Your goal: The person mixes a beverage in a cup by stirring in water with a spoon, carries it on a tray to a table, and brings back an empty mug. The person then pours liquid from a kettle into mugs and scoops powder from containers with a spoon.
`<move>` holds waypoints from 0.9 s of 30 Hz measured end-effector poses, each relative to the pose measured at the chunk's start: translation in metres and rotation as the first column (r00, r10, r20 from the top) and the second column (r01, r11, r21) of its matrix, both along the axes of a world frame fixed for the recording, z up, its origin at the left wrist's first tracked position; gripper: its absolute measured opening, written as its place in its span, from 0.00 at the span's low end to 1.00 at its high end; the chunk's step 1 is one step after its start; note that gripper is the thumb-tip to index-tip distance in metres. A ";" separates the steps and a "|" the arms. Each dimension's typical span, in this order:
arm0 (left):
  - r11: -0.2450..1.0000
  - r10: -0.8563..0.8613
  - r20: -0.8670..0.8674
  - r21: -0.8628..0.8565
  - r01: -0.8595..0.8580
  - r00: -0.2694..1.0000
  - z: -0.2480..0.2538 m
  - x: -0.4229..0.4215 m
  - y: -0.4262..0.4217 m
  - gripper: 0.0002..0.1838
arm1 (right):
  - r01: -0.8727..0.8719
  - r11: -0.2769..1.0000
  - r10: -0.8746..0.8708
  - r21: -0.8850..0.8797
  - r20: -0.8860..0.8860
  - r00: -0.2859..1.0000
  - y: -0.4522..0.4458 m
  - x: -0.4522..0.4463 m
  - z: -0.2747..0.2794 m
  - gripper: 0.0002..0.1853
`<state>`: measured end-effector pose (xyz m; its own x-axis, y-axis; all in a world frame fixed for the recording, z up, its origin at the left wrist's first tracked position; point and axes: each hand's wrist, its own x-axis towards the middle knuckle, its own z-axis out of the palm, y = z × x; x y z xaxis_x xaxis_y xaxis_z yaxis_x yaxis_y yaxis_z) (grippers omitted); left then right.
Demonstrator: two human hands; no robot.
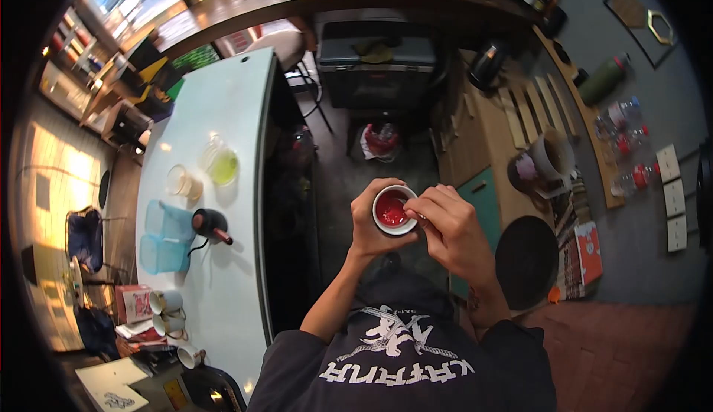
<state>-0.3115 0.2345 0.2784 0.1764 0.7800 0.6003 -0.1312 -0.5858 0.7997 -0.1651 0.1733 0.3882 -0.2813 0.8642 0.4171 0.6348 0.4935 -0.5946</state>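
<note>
My left hand is wrapped around a white cup in front of my chest. Glossy red liquid shows inside it. At the cup's right rim, the fingers of my right hand are pinched together. A thin thing seems to be between those fingertips, but its kind is hidden by them. The cup's mouth faces up toward me.
On the white counter at left stand a glass with yellow-green contents, blue clear containers and mugs. At right are a kettle, a round black mat and bottles. A dark bin stands ahead.
</note>
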 end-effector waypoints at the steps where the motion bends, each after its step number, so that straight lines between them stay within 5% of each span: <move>1: 1.000 -0.026 0.004 -0.006 0.026 1.000 0.000 0.011 0.000 0.36 | 0.026 1.000 -0.026 -0.006 0.004 1.000 -0.004 0.007 -0.003 0.14; 4: 0.998 -0.068 -0.016 -0.018 0.067 0.998 -0.002 0.040 -0.002 0.34 | 0.100 0.994 -0.096 0.043 -0.072 0.993 -0.015 0.024 -0.007 0.12; 13: 0.967 -0.228 -0.010 0.117 0.227 0.974 0.005 0.105 -0.004 0.31 | 0.276 0.960 -0.279 0.041 0.060 0.959 -0.057 0.071 0.002 0.13; 19: 0.939 -0.313 -0.014 0.147 0.311 0.950 0.013 0.138 -0.004 0.32 | 0.451 0.879 -0.442 0.157 -0.086 0.893 -0.061 0.082 -0.002 0.12; 27: 0.837 -0.525 0.054 0.214 0.504 0.849 0.032 0.179 -0.007 0.32 | 0.586 0.784 -0.602 0.204 0.020 0.798 -0.096 0.090 0.016 0.13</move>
